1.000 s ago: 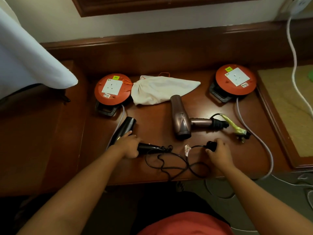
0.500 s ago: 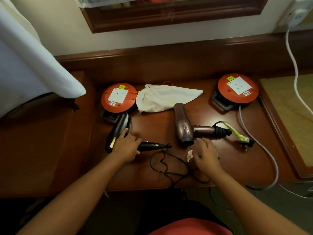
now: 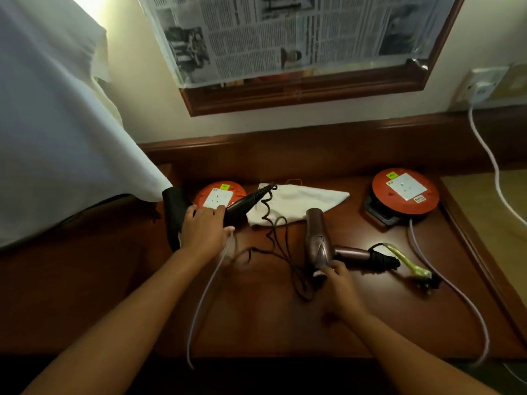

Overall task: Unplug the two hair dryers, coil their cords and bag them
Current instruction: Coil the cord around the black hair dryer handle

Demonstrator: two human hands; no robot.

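Observation:
My left hand [image 3: 204, 230] grips a black hair dryer [image 3: 175, 212] and holds it lifted above the desk, its handle pointing up to the right. Its black cord [image 3: 281, 246] hangs down from the handle and trails across the desk to my right hand [image 3: 338, 276], which pinches the cord beside the nozzle of the bronze hair dryer [image 3: 316, 240]. The bronze dryer lies on the desk with its cord bundled at the handle and tied in green, its plug [image 3: 427, 279] lying free. A white drawstring bag [image 3: 296, 202] lies flat behind both dryers.
Two orange cable reels with sockets stand on the wooden desk [image 3: 356, 323]: one at the left [image 3: 219, 195] behind my left hand, one at the right [image 3: 405, 192]. Their grey cables [image 3: 456, 297] run over the front edge. A white cloth [image 3: 57, 138] hangs at the left.
My left hand has lifted the black dryer off the desk and tilted its handle upward. My right hand moved left and forward along the black cord. The camera tilted up.

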